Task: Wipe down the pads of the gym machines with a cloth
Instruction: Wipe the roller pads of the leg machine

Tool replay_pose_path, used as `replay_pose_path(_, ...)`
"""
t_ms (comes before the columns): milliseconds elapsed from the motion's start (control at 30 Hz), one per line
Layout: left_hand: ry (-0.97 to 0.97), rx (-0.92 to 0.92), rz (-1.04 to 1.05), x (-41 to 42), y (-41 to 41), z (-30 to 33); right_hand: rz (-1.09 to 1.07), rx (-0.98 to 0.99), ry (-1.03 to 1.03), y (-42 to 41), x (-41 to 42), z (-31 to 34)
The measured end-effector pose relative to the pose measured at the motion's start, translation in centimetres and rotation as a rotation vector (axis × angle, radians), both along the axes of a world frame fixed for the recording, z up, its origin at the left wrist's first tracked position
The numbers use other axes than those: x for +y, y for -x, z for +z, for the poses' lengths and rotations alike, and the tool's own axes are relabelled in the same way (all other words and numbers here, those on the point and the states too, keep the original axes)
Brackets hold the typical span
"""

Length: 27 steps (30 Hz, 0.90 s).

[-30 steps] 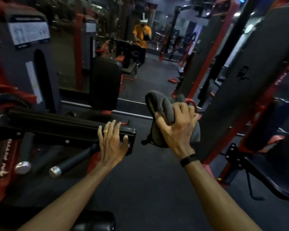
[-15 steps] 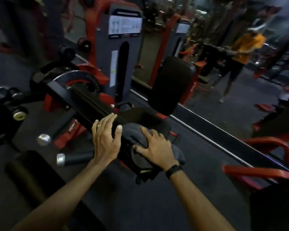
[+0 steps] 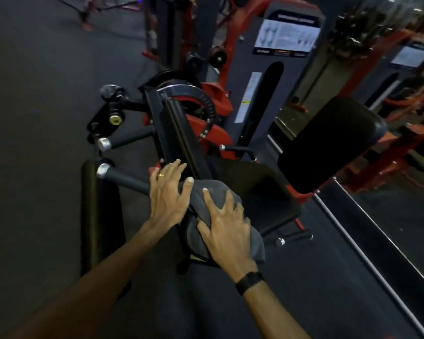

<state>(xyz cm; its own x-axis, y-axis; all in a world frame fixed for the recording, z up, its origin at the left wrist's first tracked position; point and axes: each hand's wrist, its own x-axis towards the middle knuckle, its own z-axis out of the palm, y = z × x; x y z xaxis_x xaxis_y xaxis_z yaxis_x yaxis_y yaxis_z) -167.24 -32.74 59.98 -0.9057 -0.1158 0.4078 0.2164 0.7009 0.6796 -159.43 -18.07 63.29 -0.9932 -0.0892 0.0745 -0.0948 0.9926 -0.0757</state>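
We take the long black pad (image 3: 175,133) of the red-framed machine (image 3: 216,113) as our landmark. It runs from the machine's round metal disc (image 3: 189,99) down toward the viewer, its near end hidden under the hands.

The grey cloth (image 3: 213,199) lies bunched over the near end of that pad and hangs off its near edge. The right hand (image 3: 227,228) lies on top of the cloth, fingers spread and bent into the fabric, thumb set into a fold; we record it as gripping the cloth against the pad. A black band (image 3: 249,282) sits on that wrist.

The left hand (image 3: 168,194) rests flat on the pad just left of the cloth, fingers straight and released, holding nothing; its thumb tip touches the cloth's edge. A gold ring (image 3: 161,175) shows on one finger.

Left of the pad, two black bars with metal end caps (image 3: 103,144) project outward, and a black roller pad (image 3: 97,216) stands near the lower one. Right of the pad we note the black seat (image 3: 262,192) and, beyond it, the black backrest (image 3: 328,143). Behind the pad stands the grey weight-stack housing (image 3: 274,77) bearing a white instruction label (image 3: 287,36).
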Motion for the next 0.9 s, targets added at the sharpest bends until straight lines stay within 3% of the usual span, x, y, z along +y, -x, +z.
replay_pose_path(500, 0.0, -0.064, 0.086, -1.3, -0.3, 1.3, 0.008, -0.072, -0.039, 3.4, -1.2, 0.5)
replay_pose_path(900, 0.008, -0.049, 0.351, -2.7, 8.1, 3.4, 0.149, -0.095, 0.033, 19.8, -6.2, 0.9)
